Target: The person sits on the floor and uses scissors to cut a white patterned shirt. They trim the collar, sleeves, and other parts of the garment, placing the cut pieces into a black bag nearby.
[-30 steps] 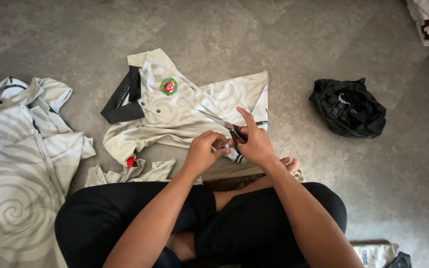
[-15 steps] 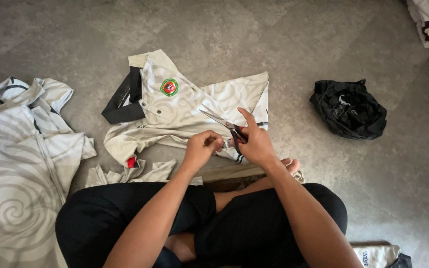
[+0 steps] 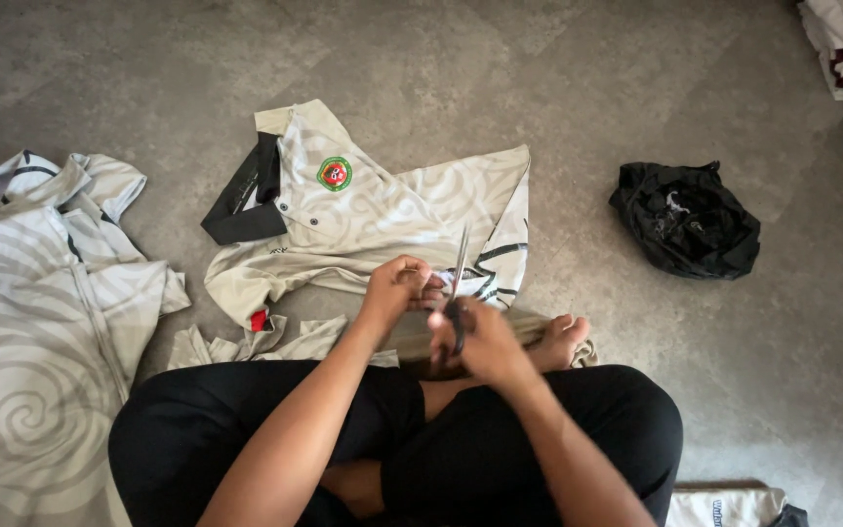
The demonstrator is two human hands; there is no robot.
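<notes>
Looking down from the head cam, our right hand (image 3: 480, 342) has its fingers closed around the scissors (image 3: 459, 283), blades pointing up over the shirt (image 3: 382, 220) spread on the floor (image 3: 558, 88) in front of our crossed legs. Our left hand (image 3: 397, 288) is pinching the shirt's edge right beside the blades; a black bag (image 3: 687, 220) sits off right and a cloth pile (image 3: 31, 322) lies to the left.
</notes>
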